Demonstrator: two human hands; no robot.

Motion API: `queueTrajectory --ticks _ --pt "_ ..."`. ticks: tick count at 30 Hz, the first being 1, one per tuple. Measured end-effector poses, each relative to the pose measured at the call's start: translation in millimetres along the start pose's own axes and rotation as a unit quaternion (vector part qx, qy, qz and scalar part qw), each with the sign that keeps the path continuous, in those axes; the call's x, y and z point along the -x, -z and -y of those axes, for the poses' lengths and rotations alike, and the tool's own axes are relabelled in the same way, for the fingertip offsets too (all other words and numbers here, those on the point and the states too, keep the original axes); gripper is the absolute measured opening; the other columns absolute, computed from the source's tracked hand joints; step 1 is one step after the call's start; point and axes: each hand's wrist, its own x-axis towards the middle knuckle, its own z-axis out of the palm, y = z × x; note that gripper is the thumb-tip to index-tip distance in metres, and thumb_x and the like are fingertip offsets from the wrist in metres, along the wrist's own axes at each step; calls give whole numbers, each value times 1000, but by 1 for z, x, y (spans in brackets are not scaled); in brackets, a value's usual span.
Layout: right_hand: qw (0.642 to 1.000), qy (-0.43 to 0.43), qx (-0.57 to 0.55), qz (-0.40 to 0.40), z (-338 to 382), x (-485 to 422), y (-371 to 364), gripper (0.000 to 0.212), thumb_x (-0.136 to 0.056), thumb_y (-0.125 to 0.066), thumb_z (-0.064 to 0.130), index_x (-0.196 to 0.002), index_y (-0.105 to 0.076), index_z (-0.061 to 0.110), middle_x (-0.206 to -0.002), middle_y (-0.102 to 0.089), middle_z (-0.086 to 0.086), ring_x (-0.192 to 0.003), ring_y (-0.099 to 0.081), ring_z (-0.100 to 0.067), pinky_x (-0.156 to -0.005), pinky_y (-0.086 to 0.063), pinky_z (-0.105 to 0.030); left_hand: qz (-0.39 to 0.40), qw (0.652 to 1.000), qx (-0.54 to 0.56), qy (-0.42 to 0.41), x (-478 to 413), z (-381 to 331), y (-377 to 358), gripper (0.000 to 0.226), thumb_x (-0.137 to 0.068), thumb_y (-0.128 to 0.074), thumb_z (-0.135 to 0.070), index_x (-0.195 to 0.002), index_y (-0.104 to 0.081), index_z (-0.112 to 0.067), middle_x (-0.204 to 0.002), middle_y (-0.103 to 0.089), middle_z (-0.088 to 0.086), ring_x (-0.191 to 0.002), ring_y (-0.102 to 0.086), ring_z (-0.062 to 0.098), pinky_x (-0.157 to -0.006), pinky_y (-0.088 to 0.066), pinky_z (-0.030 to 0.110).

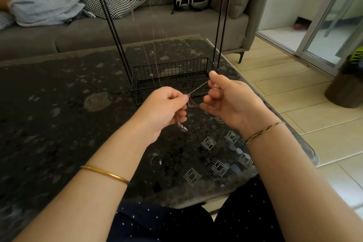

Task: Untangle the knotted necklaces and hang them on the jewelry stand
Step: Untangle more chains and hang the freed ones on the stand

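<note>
Pinching a silver chain [198, 88] above the table [59, 104], the person holds a short run of it taut between both hands. The left hand [165, 108] grips it between thumb and forefinger, with a loose end [181, 126] dangling at its six o'clock. The right hand [231, 102], at three o'clock from the left, pinches the strand at its fingertips, the lower fingers spread free. A small dark knot [191, 102] sags between them.

The stand [117, 35] rises at twelve o'clock from the hands, and a few fine necklaces [151, 55] hang from it at about eleven.

From where I stand, that pull looks too firm, and tension will only lock the knot. Better to let the strand go slack, tease one loop open with a free fingertip, and feed the dangling end back through.
</note>
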Motion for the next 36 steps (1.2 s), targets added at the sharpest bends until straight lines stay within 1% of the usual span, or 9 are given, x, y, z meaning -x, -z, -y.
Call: queueTrajectory --ticks 3,6,10,14,18,21,28,32,36 --pt "999 1 -41 -2 1 0 0 16 -94 -54 18 -81 -59 10 -41 -33 9 -36 -34 -6 -64 -53 -30 -16 1000 -13 1 -1 1 2 7 -95 -55 -9 -95 -62 -10 -86 -59 4 -73 -59 12 -73 -60 34" --pt "997 3 -75 -1 3 1 -1 7 -90 -58 10 -88 -63 5 -44 -36 7 -34 -27 -4 -37 -36 -17 -13 1000 -23 -5 -1 1 1 9 -94 -57 -7 -96 -64 -12 -86 -60 4 -70 -58 10 -68 -60 30" --pt "994 -6 -106 23 3 -1 -2 9 -89 -57 7 -94 -64 5 -54 -41 3 -34 -27 -2 -30 -24 -13 -13 999 -42 -13 -1 0 -2 12 -90 -60 -6 -93 -67 -16 -84 -61 2 -69 -57 9 -63 -55 25" --pt "997 -2 -69 41 2 1 -1 15 -93 -50 9 -95 -65 9 -58 -43 1 -34 -30 -3 -32 -29 -14 -35 999 17 16 -1 -2 -2 9 -89 -58 -3 -91 -65 -9 -90 -63 8 -76 -62 14 -63 -57 28" --pt "998 20 65 -4 0 4 -1 11 -91 -55 7 -89 -66 7 -58 -45 0 -39 -37 -6 -45 -52 -23 -79 987 139 26 -2 -8 2 9 -90 -53 0 -93 -61 -4 -94 -65 12 -83 -65 18 -68 -59 33" --pt "995 30 87 -34 -1 5 -3 10 -92 -50 2 -89 -57 8 -61 -45 -1 -40 -39 -7 -42 -50 -23 -92 975 199 22 -1 -10 4 12 -91 -48 1 -91 -58 -6 -85 -63 9 -79 -63 18 -70 -58 33" --pt "975 66 212 -2 -3 6 -3 23 -83 -56 0 -72 -68 16 -62 -53 5 -50 -41 -7 -42 -31 -17 -99 982 159 1 -2 -10 2 18 -92 -45 0 -86 -57 -14 -66 -55 0 -63 -54 12 -56 -48 23" --pt "959 92 265 31 -3 11 -9 12 -78 -73 19 -83 -74 9 -66 -62 8 -48 -51 9 -42 -36 -7 -89 988 126 -16 -1 -7 1 16 -92 -47 -3 -90 -58 -14 -67 -54 -1 -61 -50 11 -54 -41 23" --pt "951 119 281 46 -5 10 -12 10 -75 -76 16 -80 -73 9 -76 -68 2 -70 -59 -2 -61 -46 -7 -88 990 106 -25 -2 -6 1 12 -93 -50 -7 -88 -58 -15 -65 -53 -2 -60 -48 10 -54 -39 23"
